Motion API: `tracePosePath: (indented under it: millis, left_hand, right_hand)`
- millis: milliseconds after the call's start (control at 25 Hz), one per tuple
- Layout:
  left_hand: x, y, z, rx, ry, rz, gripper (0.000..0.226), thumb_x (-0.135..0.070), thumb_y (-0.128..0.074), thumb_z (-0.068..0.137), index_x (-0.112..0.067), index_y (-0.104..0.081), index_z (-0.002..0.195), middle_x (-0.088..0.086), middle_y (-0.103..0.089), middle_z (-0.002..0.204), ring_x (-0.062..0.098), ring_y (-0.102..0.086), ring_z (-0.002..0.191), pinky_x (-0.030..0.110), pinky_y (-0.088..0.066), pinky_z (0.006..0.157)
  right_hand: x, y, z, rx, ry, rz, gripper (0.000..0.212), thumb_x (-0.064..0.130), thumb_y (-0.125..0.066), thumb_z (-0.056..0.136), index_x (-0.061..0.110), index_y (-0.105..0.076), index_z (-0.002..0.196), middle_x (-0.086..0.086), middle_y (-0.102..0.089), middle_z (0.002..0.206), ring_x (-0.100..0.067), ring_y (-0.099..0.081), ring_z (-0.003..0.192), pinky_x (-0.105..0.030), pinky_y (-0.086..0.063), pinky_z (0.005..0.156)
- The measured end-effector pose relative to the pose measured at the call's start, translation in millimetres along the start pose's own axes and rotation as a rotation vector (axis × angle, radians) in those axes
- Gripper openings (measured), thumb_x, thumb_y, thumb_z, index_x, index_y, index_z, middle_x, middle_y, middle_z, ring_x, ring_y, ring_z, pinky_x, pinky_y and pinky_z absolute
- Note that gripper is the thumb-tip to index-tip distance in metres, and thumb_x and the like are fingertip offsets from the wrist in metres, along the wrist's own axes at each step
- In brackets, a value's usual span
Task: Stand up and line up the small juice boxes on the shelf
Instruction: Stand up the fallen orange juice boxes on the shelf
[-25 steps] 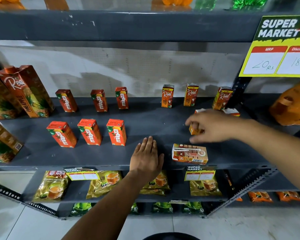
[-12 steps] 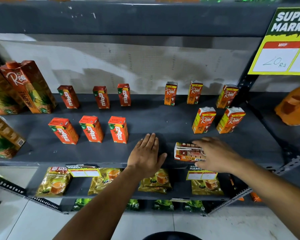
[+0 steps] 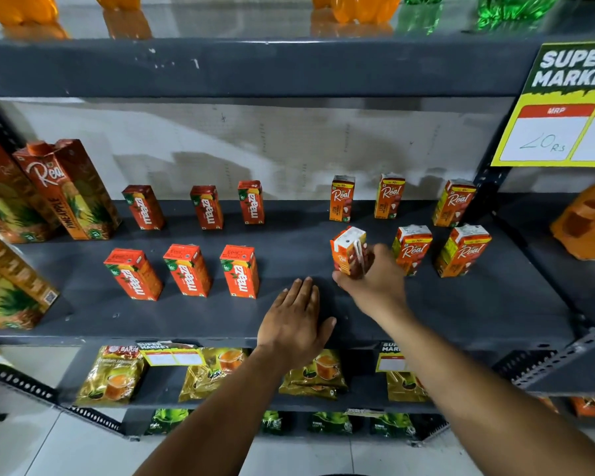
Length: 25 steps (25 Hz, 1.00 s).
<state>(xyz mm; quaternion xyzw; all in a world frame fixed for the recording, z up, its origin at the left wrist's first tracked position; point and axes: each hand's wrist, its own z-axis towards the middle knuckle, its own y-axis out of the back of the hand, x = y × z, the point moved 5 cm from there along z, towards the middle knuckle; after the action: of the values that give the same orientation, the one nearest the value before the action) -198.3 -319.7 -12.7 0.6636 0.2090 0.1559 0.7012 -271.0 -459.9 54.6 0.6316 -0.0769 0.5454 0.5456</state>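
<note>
On the grey shelf [image 3: 461, 314], small Maaza juice boxes [image 3: 239, 271] stand upright in two rows at the left-centre. Small Real juice boxes [image 3: 389, 195] stand in a back row of three, and two more [image 3: 462, 250] stand in front at the right. My right hand [image 3: 375, 286] grips one small Real juice box [image 3: 347, 252], held roughly upright, slightly tilted, just left of those two; whether its base touches the shelf is hidden. My left hand [image 3: 296, 324] lies flat, palm down, on the shelf's front edge with nothing in it.
Tall Real pineapple cartons [image 3: 66, 190] stand at the shelf's left end. A yellow price sign [image 3: 560, 108] hangs at the upper right, beside an orange pack [image 3: 588, 221]. Tea packets [image 3: 110, 376] fill the shelf below. Bottles [image 3: 354, 8] sit on the shelf above.
My right hand took hold of the Real box that lay flat near the front edge, raised it upright and carried it back, next to the two front boxes. My left hand stayed put.
</note>
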Motion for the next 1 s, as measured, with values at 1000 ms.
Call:
tracePosePath:
  millis: [1000]
  left_hand:
    - [4.6, -5.9, -1.0, -0.055, -0.011, -0.055, 0.081, -0.062, -0.006, 0.091, -0.007, -0.012, 0.151, 0.011, -0.006, 0.162, 0.022, 0.000, 0.149, 0.033, 0.004, 0.116]
  right_hand:
    - [71.9, 12.9, 47.4, 0.554, 0.605, -0.995, 0.037, 0.024, -0.068, 0.080, 0.025, -0.052, 0.113, -0.006, -0.060, 0.108, -0.022, -0.051, 0.092, -0.036, -0.037, 0.067]
